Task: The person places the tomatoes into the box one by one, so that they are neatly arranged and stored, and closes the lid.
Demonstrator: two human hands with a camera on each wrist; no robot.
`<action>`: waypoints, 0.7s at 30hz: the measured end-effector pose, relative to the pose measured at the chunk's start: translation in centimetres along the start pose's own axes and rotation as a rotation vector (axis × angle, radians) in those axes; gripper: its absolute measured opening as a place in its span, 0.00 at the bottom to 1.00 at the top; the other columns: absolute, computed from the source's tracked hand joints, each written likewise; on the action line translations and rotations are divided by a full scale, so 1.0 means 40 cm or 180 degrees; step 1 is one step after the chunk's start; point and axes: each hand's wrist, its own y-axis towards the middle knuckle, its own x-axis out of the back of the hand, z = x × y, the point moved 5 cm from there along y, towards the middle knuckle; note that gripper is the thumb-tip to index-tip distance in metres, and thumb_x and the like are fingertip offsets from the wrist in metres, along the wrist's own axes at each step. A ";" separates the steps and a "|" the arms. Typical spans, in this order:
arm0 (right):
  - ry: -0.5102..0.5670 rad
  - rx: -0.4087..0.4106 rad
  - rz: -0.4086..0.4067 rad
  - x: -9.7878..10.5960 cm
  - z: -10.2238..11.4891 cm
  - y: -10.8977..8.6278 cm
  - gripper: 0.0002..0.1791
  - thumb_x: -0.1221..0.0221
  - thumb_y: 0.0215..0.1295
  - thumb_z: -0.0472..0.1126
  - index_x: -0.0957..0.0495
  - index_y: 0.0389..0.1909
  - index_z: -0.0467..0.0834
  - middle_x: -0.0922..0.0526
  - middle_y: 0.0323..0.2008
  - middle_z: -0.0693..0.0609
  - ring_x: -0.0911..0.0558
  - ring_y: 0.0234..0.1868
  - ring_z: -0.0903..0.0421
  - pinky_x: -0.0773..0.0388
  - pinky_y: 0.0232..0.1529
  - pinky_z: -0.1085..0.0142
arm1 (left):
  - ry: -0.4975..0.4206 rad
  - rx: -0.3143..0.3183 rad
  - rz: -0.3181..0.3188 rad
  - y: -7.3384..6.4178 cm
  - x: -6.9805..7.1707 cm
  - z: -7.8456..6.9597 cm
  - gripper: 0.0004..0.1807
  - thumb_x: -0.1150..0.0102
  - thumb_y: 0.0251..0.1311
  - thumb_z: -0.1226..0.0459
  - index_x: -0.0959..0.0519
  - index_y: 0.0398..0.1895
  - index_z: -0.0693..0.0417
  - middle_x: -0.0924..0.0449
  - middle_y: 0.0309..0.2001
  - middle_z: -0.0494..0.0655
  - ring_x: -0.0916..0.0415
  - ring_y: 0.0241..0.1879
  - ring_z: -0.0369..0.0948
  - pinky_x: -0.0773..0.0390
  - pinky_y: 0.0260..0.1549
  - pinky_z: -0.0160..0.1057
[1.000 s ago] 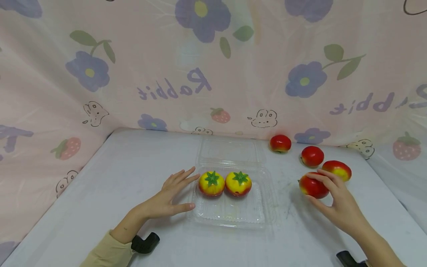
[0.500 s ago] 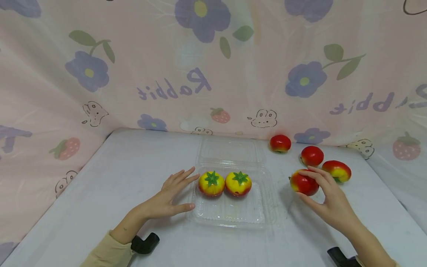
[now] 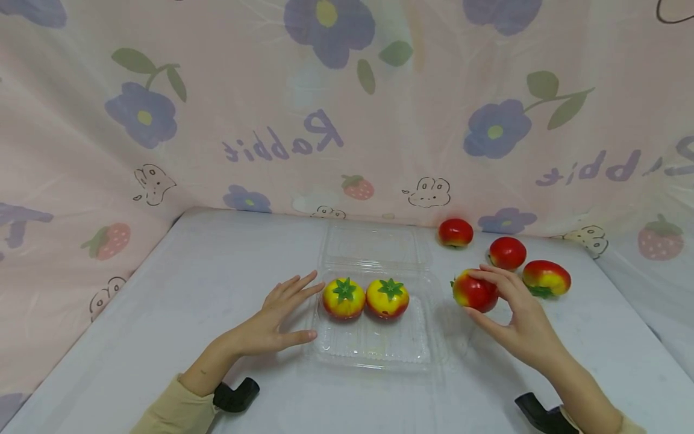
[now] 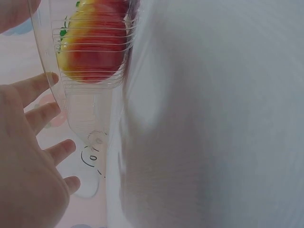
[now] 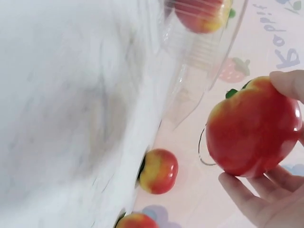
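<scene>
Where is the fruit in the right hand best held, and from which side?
Probably by its smooth, rounded sides, from the right. The green leaves on the fruit point left, toward the clear box, so the right hand can pinch it, thumb near and fingers far, clear of them.

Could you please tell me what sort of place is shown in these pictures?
Probably a small, screened-off tabletop work area, though the wider room is not visible. A sheet printed with flowers and rabbits surrounds the back and sides of a white table, where shiny, perhaps artificial fruits lie.
</scene>
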 end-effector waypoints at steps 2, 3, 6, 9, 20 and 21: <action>0.0024 0.0029 -0.0006 -0.004 0.008 0.005 0.36 0.27 0.45 0.34 0.27 0.59 0.49 0.28 0.61 0.43 0.38 0.58 0.78 0.40 0.49 0.91 | -0.0004 0.0008 0.0004 0.000 0.000 -0.001 0.41 0.38 0.58 0.52 0.42 0.73 0.47 0.57 0.77 0.50 0.64 0.74 0.61 0.70 0.65 0.71; 0.0026 0.0036 -0.0005 -0.006 0.011 0.008 0.36 0.27 0.45 0.34 0.27 0.59 0.49 0.28 0.61 0.44 0.37 0.58 0.77 0.40 0.50 0.91 | -0.0004 0.0009 0.0005 0.000 0.000 -0.001 0.41 0.38 0.58 0.52 0.42 0.73 0.47 0.57 0.77 0.50 0.64 0.74 0.61 0.70 0.65 0.71; 0.0046 0.0065 -0.0009 -0.011 0.021 0.014 0.37 0.27 0.46 0.34 0.27 0.60 0.50 0.28 0.61 0.45 0.35 0.58 0.73 0.40 0.50 0.91 | -0.0008 0.0020 0.0017 0.000 0.000 -0.001 0.41 0.38 0.57 0.53 0.42 0.73 0.46 0.57 0.77 0.51 0.65 0.74 0.61 0.70 0.65 0.70; 0.0039 0.0069 0.0001 -0.016 0.029 0.018 0.38 0.27 0.46 0.35 0.28 0.61 0.49 0.28 0.61 0.45 0.34 0.57 0.71 0.39 0.50 0.90 | -0.0007 0.0012 0.0021 0.001 -0.001 0.000 0.41 0.38 0.57 0.53 0.42 0.73 0.46 0.57 0.77 0.51 0.65 0.74 0.61 0.70 0.65 0.70; 0.0147 0.0122 0.0151 -0.058 0.052 0.033 0.39 0.27 0.45 0.34 0.29 0.62 0.49 0.29 0.60 0.47 0.31 0.56 0.65 0.36 0.49 0.87 | -0.0029 0.0022 0.0024 0.000 -0.002 0.003 0.41 0.38 0.58 0.52 0.42 0.73 0.46 0.58 0.77 0.49 0.65 0.74 0.61 0.71 0.65 0.70; 0.0156 0.0134 0.0159 -0.062 0.054 0.035 0.39 0.27 0.45 0.34 0.29 0.62 0.49 0.28 0.60 0.48 0.31 0.56 0.63 0.36 0.50 0.87 | -0.0031 0.0022 0.0023 0.000 -0.002 0.003 0.41 0.38 0.58 0.52 0.42 0.73 0.46 0.58 0.77 0.50 0.65 0.74 0.61 0.71 0.65 0.70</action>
